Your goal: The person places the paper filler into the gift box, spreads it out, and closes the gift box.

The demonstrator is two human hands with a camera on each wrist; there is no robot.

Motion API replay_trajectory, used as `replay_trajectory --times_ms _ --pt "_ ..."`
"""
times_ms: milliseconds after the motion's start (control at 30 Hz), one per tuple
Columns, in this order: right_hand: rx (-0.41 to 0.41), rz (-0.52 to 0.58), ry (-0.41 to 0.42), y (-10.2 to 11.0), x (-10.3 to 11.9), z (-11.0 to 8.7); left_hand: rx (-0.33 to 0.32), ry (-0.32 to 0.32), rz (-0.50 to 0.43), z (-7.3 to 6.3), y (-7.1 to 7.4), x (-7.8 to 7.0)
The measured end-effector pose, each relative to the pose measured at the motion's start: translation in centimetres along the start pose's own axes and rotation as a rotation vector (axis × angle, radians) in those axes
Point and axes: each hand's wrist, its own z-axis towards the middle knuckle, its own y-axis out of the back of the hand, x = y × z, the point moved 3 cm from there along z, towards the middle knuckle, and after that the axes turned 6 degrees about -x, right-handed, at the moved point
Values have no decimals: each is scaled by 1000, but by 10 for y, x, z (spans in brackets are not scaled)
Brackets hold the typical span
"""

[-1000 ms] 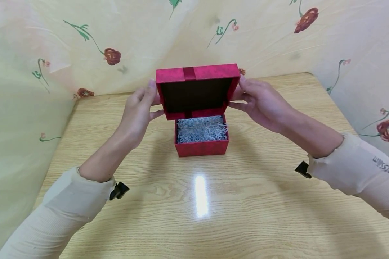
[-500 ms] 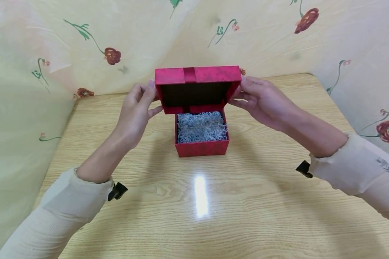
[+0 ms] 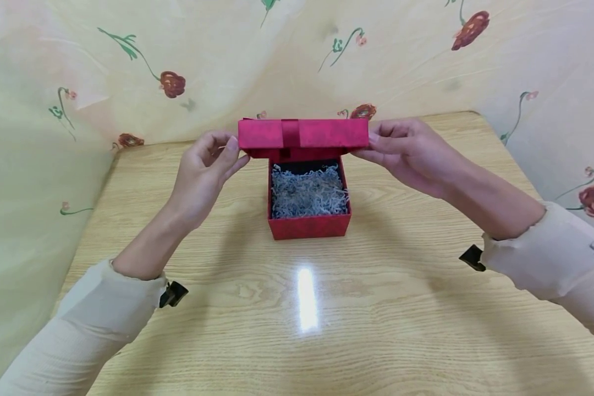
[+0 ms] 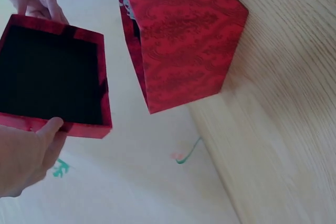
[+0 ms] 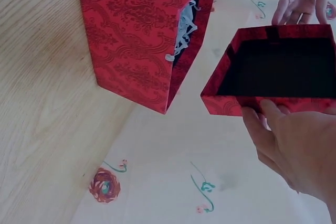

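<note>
A red box lid (image 3: 322, 133) with a dark red ribbon band is held above the far part of the red box (image 3: 309, 226). My left hand (image 3: 203, 176) grips the lid's left end, thumb on the near side. At the right end, my right hand (image 3: 416, 154) pinches it between thumb and fingers. Both wrist views show the lid's black inside (image 4: 50, 74), facing down in the head view. The box stands on the table with pale blue shredded paper (image 3: 309, 192) in it. In the right wrist view its patterned side (image 5: 134, 35) shows.
The wood-grain table (image 3: 376, 330) reaches back to a pale flowered cloth (image 3: 218, 55) that hangs behind and at both sides. A bright light reflection lies on the tabletop in front of the box. Black clips (image 3: 175, 294) sit at both sleeve cuffs.
The lid has tilted from showing its dark inside to nearly level, its near lower edge lifting so more shredded paper and the box's back inner wall show. Both hands turned with it.
</note>
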Motion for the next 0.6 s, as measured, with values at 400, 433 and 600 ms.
replay_trajectory --times_ms 400,433,600 --pt "-49 -233 6 9 -2 -7 41 -9 172 -1 14 7" --pt "-56 -246 8 9 -2 -7 42 -11 180 -1 14 8" --pt "-13 -266 39 9 -2 -9 62 -21 177 -2 14 9"
